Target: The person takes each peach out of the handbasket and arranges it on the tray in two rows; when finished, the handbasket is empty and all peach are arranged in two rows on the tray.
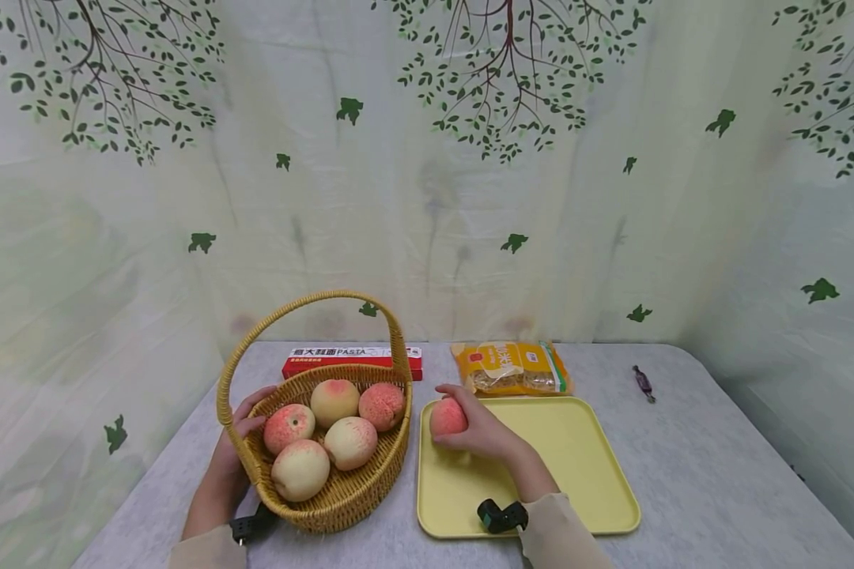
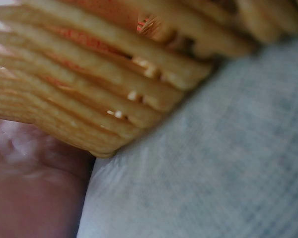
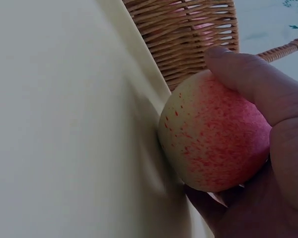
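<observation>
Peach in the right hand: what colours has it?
The peach is pale yellow, flushed and speckled red; clearest in the right wrist view.

Wide head view, wrist close-ups, basket [image 1: 370, 495] shared

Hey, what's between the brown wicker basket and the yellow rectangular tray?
Only a bare strip of grey tabletop separates the basket from the tray, shown in the head view.

A pale leaf-printed curtain [image 1: 413, 205] hangs behind a grey table [image 1: 712, 474].
</observation>
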Available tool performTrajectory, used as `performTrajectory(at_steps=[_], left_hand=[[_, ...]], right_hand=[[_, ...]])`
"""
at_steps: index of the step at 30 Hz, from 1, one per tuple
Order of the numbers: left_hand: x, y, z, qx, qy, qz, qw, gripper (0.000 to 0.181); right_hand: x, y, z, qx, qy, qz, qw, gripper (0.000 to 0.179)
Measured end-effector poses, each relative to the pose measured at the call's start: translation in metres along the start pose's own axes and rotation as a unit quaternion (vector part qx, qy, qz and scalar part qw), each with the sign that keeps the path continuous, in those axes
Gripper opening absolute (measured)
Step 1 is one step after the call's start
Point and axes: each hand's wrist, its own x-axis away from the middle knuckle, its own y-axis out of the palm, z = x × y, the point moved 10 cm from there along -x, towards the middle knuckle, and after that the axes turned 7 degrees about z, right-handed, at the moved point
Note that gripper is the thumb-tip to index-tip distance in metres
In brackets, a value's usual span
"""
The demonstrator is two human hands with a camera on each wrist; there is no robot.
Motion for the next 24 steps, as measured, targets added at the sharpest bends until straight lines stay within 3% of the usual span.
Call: performTrajectory(at_steps=[13, 24], left_hand=[[0.0003, -0.0004, 0.0004, -0.003, 0.012, -0.004, 0.9999, 0.046], [0.0003, 0.0000, 0.0014, -0.012, 0.009, 0.001, 0.9999, 0.047]], right_hand=[[0.0012, 0.0006, 0.0073, -0.008, 0.023, -0.021, 0.9995, 0.062], [-0.0013, 0.0018, 0.0059, -0.013, 0.012, -0.012, 0.9998, 0.065]])
